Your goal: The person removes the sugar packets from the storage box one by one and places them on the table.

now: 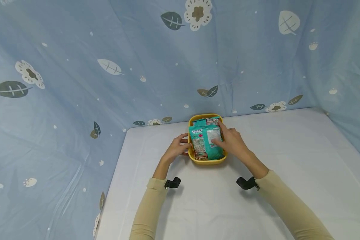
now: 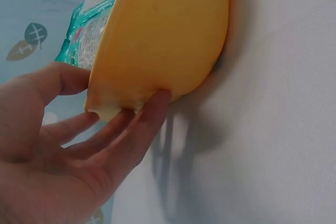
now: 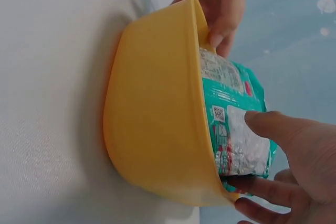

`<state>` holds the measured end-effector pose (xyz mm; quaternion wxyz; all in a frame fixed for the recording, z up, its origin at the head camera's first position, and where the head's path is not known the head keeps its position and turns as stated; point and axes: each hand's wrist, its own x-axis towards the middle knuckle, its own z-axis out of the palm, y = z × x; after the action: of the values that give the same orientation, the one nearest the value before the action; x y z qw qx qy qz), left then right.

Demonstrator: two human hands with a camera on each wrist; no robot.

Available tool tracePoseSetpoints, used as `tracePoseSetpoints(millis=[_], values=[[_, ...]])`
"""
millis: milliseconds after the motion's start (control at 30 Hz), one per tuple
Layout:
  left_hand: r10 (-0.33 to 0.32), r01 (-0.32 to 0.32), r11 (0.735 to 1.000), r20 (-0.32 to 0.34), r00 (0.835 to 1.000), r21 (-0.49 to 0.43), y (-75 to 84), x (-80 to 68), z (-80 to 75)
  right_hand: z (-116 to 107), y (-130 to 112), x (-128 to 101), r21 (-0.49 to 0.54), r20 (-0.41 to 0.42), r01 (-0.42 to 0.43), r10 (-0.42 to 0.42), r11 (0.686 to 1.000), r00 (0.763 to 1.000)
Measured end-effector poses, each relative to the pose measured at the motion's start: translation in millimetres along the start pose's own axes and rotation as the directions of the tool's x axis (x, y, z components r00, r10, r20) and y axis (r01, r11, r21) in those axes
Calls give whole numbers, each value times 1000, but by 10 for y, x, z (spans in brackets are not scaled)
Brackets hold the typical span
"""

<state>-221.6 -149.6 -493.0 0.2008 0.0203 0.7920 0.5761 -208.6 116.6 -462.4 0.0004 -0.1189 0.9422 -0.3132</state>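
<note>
Inside tub (image 1: 208,162), rear packet (image 1: 201,122) half hidden; left hand (image 1: 177,147) curled round rim (image 1: 204,115), right hand (image 1: 233,142) round front packet (image 1: 204,143).

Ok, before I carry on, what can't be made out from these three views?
Head view: most of the rear packet, hidden by the front packet.
Head view: the floor of the yellow tub, covered by the packets, so anything beneath them can't be told.
Head view: the front packet's fine print, too small to read.
Left wrist view: most of the right hand, cut off by the top edge.
</note>
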Motion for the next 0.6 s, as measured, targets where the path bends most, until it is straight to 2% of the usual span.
tracePoseSetpoints(millis=[200, 400, 600], values=[[1, -1, 1000, -1, 1000, 7, -10, 5, 4, 26, -31, 6, 10, 18, -17, 17, 1000, 1000], [7, -7, 1000, -1, 1000, 21, -3, 0, 2, 39, -80, -28, 76, 46, -30, 26, 997, 999], [17, -17, 999, -6, 1000, 31, 16, -13, 5, 87, -105, -43, 132, 23, 11, -14, 991, 1000]])
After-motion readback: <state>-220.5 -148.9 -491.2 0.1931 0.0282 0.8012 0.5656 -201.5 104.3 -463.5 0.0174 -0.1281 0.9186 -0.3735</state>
